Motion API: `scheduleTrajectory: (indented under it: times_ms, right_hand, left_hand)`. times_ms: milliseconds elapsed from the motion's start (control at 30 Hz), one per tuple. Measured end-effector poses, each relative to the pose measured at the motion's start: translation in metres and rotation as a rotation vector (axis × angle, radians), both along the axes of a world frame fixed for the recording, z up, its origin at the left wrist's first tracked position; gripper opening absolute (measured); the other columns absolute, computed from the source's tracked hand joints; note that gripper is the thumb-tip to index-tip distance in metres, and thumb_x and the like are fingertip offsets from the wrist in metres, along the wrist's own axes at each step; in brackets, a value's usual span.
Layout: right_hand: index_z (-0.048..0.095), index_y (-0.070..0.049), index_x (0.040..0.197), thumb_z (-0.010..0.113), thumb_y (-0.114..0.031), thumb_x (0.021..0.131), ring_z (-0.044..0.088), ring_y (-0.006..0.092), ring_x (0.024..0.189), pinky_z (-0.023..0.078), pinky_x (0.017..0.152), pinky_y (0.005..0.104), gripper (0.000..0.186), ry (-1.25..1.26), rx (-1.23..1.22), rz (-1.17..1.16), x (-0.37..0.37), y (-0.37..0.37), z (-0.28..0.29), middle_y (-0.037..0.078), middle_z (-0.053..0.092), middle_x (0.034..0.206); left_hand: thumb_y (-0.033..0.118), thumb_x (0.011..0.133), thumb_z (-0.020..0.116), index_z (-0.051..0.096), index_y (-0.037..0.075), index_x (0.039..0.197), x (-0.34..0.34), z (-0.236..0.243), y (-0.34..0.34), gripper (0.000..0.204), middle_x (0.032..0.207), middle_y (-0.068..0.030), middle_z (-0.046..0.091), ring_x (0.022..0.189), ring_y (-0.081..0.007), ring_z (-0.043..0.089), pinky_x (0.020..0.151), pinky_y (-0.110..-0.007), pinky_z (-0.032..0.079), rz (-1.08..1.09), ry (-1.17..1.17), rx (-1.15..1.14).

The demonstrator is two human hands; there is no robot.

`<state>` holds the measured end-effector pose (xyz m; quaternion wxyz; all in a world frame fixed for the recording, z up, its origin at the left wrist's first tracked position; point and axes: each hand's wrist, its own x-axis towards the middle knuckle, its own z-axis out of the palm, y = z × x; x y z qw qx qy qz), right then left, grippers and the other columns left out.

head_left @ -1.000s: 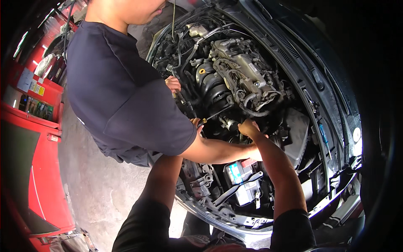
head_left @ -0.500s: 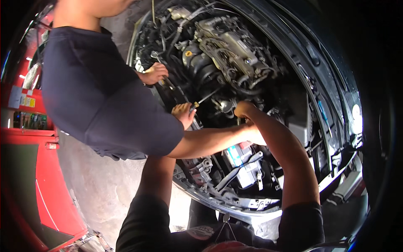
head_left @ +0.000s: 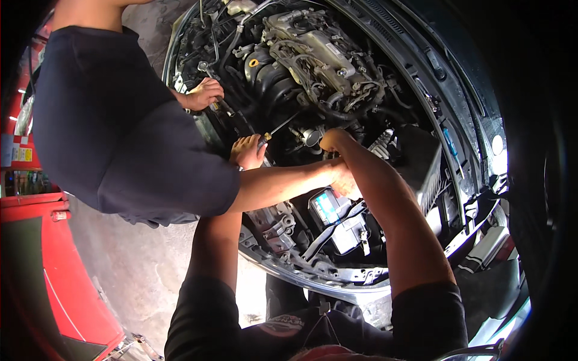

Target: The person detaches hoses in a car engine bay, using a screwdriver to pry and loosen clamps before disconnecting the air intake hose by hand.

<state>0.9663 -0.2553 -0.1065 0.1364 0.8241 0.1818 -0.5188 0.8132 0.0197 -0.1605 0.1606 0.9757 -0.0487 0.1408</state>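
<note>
My left hand reaches in beneath a co-worker's arm and is closed round the yellow-and-black handle of a screwdriver. Its thin shaft points up and right toward the round metal throttle body. Bent at the wrist, my right hand is just right of that throttle body; its fingers are turned down and hidden. The co-worker's right hand lies partly behind my right forearm, above the battery. Their other hand grips something along the front edge of the engine bay, near a ratchet-like tool.
The engine fills the far middle of the bay. A black box stands right of my forearm. A blue-handled screwdriver lies along the right edge. The co-worker's torso leans in from the left, before a red cabinet.
The view has shifted, so the engine bay and co-worker appear further up and left. Both my hands keep about the same places by the throttle body, the left still on the screwdriver.
</note>
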Motion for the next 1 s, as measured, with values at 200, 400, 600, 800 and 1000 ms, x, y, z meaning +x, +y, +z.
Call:
scheduleTrajectory:
  times_ms: [200,400,600,800,1000]
  right_hand:
    - [0.067,-0.004,0.131,0.037,-0.055,0.105,0.054,0.0383,0.136,0.042,0.115,0.0428,0.065,-0.470,0.446,-0.765,0.003,-0.012,-0.012,0.026,0.062,0.138]
    - [0.061,-0.003,0.138,0.035,-0.046,0.108,0.055,0.0391,0.135,0.044,0.113,0.0430,0.059,-0.395,0.538,-0.704,0.008,0.004,-0.021,0.024,0.060,0.142]
    - [0.033,-0.002,0.158,0.034,-0.054,0.108,0.051,0.0480,0.136,0.050,0.103,0.0594,0.072,-0.115,0.224,-0.903,-0.004,-0.006,-0.001,0.028,0.041,0.158]
    - [0.039,0.007,0.150,0.046,-0.060,0.105,0.058,0.0475,0.127,0.062,0.087,0.0559,0.081,0.378,0.163,-0.653,-0.040,-0.009,0.029,0.037,0.048,0.145]
    - [0.058,0.001,0.124,0.045,-0.053,0.107,0.070,0.0382,0.103,0.061,0.084,0.0583,0.059,0.264,0.311,-0.666,-0.067,0.012,0.037,0.020,0.067,0.115]
  left_hand:
    - [0.036,0.093,0.068,0.066,0.007,0.115,-0.001,0.000,0.000,0.037,0.101,-0.0130,0.071,0.091,-0.0356,0.068,0.082,-0.046,0.053,-0.019,-0.057,-0.034]
    - [0.035,0.095,0.067,0.066,0.005,0.116,-0.012,-0.001,0.014,0.037,0.101,-0.0131,0.071,0.092,-0.0340,0.068,0.083,-0.046,0.053,-0.010,-0.013,-0.025]
    - [0.033,0.096,0.065,0.066,0.004,0.116,-0.010,0.006,0.003,0.035,0.104,-0.0122,0.072,0.096,-0.0334,0.068,0.087,-0.046,0.052,0.041,-0.041,-0.112]
    - [0.029,0.095,0.066,0.065,0.005,0.115,-0.011,-0.005,-0.010,0.031,0.105,-0.0135,0.071,0.098,-0.0354,0.067,0.089,-0.046,0.051,0.099,-0.168,-0.112]
    - [0.027,0.094,0.068,0.066,0.004,0.115,-0.007,0.039,-0.007,0.031,0.107,-0.0146,0.072,0.100,-0.0347,0.067,0.092,-0.046,0.051,0.059,0.019,-0.151]
